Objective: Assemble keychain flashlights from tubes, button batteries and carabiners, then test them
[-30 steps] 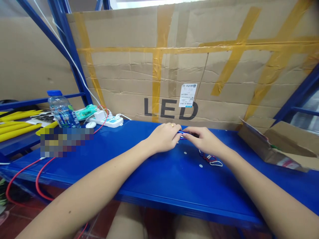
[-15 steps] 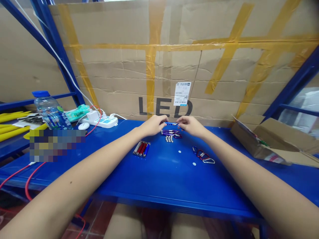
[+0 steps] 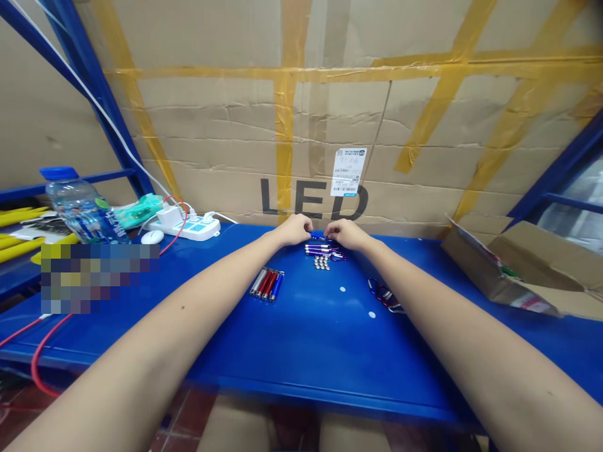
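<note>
Both my hands meet at the back of the blue table [image 3: 301, 339]. My left hand [image 3: 294, 229] and my right hand [image 3: 346, 233] pinch the two ends of a small blue pen-shaped flashlight [image 3: 317, 236], held level just above the table. Right below it lie a few more blue flashlights [image 3: 323, 250] and a cluster of small silver button cells [image 3: 321, 263]. A row of silver, red and blue tubes [image 3: 266, 283] lies left of my left forearm. Several carabiner clips [image 3: 384, 295] lie by my right forearm, partly hidden by it.
A big cardboard sheet marked LED [image 3: 330, 125] stands behind the table. An open cardboard box [image 3: 518, 263] lies at the right. At the left are a water bottle [image 3: 80, 210], a white power strip [image 3: 188, 226], a white mouse [image 3: 151, 236], red cables [image 3: 42, 342] and yellow bars [image 3: 19, 220].
My hands have moved away toward the back of the table with the blue flashlight between them, uncovering the tubes and button cells. The view has tilted slightly.
</note>
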